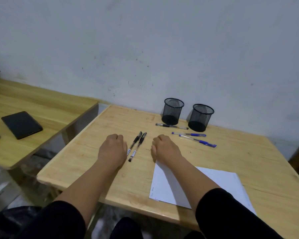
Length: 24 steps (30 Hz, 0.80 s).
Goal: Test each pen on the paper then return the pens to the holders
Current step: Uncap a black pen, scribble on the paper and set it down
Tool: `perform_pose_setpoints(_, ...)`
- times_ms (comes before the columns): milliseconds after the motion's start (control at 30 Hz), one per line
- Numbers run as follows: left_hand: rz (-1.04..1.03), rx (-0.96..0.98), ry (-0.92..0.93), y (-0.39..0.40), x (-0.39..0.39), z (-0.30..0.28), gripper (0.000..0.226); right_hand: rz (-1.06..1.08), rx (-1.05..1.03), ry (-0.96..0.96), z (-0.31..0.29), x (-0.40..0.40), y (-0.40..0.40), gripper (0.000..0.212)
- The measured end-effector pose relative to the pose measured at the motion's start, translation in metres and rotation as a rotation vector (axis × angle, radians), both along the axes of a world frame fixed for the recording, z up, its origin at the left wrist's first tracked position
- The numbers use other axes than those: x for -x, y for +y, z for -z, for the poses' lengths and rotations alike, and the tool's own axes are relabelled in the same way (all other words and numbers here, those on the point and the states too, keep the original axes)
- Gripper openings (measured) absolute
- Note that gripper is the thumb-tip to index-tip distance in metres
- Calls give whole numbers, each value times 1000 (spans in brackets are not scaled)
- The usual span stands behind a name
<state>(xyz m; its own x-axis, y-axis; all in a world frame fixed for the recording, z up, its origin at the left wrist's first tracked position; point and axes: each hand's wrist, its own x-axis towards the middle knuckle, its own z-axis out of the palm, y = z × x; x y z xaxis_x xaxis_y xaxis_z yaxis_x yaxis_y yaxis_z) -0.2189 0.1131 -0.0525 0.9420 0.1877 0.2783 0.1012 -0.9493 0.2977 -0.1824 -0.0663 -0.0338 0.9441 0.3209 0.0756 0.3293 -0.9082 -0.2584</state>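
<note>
Both hands rest on the table as loose fists holding nothing, the left hand (pixel 112 149) and right hand (pixel 164 149) apart with two black pens (pixel 136 145) between them. Three more pens (pixel 193 138) lie beyond the right hand, near two mesh holders (pixel 186 112). Light, stiff and likely to roll, pens are best pinched mid-barrel. Paper (pixel 231 183) lies under the right forearm; table (pixel 97 166) smooth wood against a plain wall.

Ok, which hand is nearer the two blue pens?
The right. The right hand rests curled on the table just left of the blue pens, a short gap between them. The left hand lies farther left, beyond the two black pens.
</note>
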Motion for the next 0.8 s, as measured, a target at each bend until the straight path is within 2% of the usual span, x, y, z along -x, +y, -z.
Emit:
perform_pose_setpoints(100, 59, -60, -33, -21, -10, -13, 25, 3, 46, -22, -8, 1, -18, 37)
perform_pose_setpoints(167, 137, -254, -65, -35, -20, -20, 30, 19, 48, -31, -18, 0, -31, 42)
perform_pose_setpoints(200, 179, -309, -42, -43, -24, -22, 33, 23, 53, -43, -22, -1, -36, 43)
perform_pose_setpoints(267, 234, -384, -21, -60, -37, -23, 27, 31, 57, -74, -27, -8, -47, 42)
perform_pose_setpoints(400, 265, -377, -39, -92, -61, -36, 12, 94, -18, -130, -30, -33, -65, 37)
perform_pose_setpoints(433, 264, -324, -70, -97, -72, -36, 8, 94, -2, -136, -31, -41, -69, 37)
perform_pose_setpoints(500, 264, -266, -96, -102, -97, -29, 12, 25, 108, -152, -30, -56, -78, 39)
perform_pose_setpoints(600, 298, -323, -10, -108, -126, -8, 31, -20, 175, -180, -22, -79, -86, 40)
perform_pose_setpoints(800, 243, -287, 13, -113, -154, 2, 29, -2, 27, -142, -5, -115, -91, 38)
